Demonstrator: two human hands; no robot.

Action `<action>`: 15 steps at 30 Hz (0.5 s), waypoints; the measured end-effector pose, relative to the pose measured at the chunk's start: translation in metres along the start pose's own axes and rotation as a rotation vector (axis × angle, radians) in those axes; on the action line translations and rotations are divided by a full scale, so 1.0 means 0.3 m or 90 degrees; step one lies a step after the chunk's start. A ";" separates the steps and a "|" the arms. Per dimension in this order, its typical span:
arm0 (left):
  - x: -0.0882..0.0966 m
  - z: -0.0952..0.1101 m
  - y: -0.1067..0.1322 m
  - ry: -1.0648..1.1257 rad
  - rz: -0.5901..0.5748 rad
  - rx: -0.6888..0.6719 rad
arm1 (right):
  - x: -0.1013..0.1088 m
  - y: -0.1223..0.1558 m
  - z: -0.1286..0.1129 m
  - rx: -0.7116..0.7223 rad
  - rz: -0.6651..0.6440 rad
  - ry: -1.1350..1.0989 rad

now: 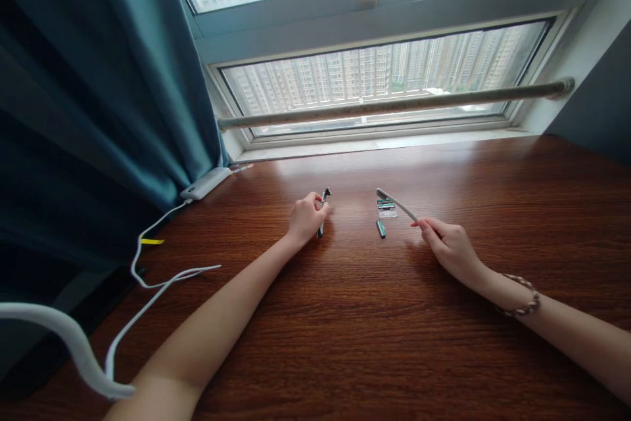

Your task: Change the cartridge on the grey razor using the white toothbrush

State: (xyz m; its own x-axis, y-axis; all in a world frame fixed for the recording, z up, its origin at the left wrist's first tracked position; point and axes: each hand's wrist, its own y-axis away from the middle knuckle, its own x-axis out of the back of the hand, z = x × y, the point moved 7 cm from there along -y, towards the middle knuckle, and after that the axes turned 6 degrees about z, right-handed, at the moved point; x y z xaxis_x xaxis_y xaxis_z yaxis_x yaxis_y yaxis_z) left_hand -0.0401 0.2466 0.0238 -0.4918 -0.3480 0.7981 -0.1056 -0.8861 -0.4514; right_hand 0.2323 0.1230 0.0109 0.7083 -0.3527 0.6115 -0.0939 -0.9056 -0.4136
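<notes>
My left hand [306, 216] is closed around a razor handle [321, 229], held upright just above the wooden table. The dark top end of the razor pokes out over my fingers; whether a blade is on it I cannot tell. My right hand [451, 245] pinches the end of a thin, pale toothbrush [401, 207]. Its dark-bristled head points to the left, over a small clear plastic case [388, 212] with green-and-black razor cartridges in it. Close in front of the case, a loose razor cartridge [380, 229] lies on the table.
White cables run along the left side of the brown table [345, 329], near a white power strip [206, 183] and a yellow tag [152, 242]. A blue curtain [113, 66] hangs at left. Behind the table, a metal rail [394, 106] crosses the window.
</notes>
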 end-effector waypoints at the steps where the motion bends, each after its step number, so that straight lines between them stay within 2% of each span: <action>1: -0.006 -0.002 0.003 -0.015 -0.005 0.001 | -0.001 0.001 0.003 -0.006 -0.002 -0.003; 15: -0.053 -0.009 0.014 -0.142 -0.073 -0.029 | 0.005 -0.003 0.016 -0.034 0.018 -0.043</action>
State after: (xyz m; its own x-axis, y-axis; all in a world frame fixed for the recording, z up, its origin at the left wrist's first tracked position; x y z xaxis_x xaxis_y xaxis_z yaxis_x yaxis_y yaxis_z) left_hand -0.0350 0.2491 0.0083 -0.2713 -0.3095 0.9114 -0.1914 -0.9106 -0.3662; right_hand 0.2366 0.1245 0.0090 0.7500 -0.3638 0.5524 -0.1507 -0.9072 -0.3929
